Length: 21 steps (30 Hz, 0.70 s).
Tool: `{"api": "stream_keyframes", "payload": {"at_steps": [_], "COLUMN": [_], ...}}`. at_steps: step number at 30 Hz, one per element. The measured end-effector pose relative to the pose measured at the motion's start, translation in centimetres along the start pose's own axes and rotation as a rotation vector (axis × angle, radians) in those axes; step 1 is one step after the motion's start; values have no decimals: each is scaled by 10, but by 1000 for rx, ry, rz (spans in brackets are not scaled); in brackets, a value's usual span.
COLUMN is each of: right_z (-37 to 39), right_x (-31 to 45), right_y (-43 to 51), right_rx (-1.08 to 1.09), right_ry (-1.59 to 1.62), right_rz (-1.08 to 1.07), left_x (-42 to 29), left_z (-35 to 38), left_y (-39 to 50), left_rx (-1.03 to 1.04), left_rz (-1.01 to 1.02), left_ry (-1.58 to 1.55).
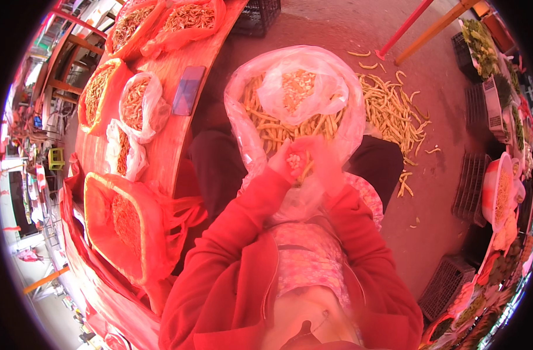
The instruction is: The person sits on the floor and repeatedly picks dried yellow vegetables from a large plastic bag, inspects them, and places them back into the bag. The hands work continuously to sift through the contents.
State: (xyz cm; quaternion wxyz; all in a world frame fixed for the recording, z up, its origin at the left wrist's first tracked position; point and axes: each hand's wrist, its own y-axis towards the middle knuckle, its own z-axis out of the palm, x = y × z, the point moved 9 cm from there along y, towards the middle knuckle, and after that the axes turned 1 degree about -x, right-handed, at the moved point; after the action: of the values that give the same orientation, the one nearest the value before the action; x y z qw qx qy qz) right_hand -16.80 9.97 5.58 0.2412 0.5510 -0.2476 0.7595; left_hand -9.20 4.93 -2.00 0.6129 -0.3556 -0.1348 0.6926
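In my lap rests a large clear plastic bag (pixel 357 100) of bean pods (pixel 271 131). A smaller plastic bag (pixel 271 89) of shelled beans (pixel 298 85) lies on the pods. Over the near part of the large bag, my left hand (pixel 283 161) is cupped around several pale shelled beans (pixel 294 161). Close to its right side is my right hand (pixel 321 153), blurred, with a yellowish pod (pixel 308 168) showing between the two hands. The right hand's fingers are too blurred to tell whether they grip the pod.
At left, a wooden table (pixel 161 162) bears several bags of dried goods, a phone (pixel 188 90) and a lined basket (pixel 89 210). Loose pods (pixel 389 113) lie heaped on the floor at right. Farther right stand black plastic crates (pixel 468 188) and produce. Two poles (pixel 404 28) stand ahead.
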Motion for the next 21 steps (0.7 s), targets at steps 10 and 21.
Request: {"api": "stream_keyframes", "payload": {"at_steps": [10,21], "right_z": [-48,-30], "right_x": [-83,-92], "right_y": [25,12], "right_rx": [18,241], "right_ry": [-931,-839], "right_rz": [146,233], "left_x": [-43,-42], "left_z": [-48,-56], "left_y": [-13,-8], "left_rx": [-43,-118], "left_rz": [93,70], "left_ry": [-110,102]}}
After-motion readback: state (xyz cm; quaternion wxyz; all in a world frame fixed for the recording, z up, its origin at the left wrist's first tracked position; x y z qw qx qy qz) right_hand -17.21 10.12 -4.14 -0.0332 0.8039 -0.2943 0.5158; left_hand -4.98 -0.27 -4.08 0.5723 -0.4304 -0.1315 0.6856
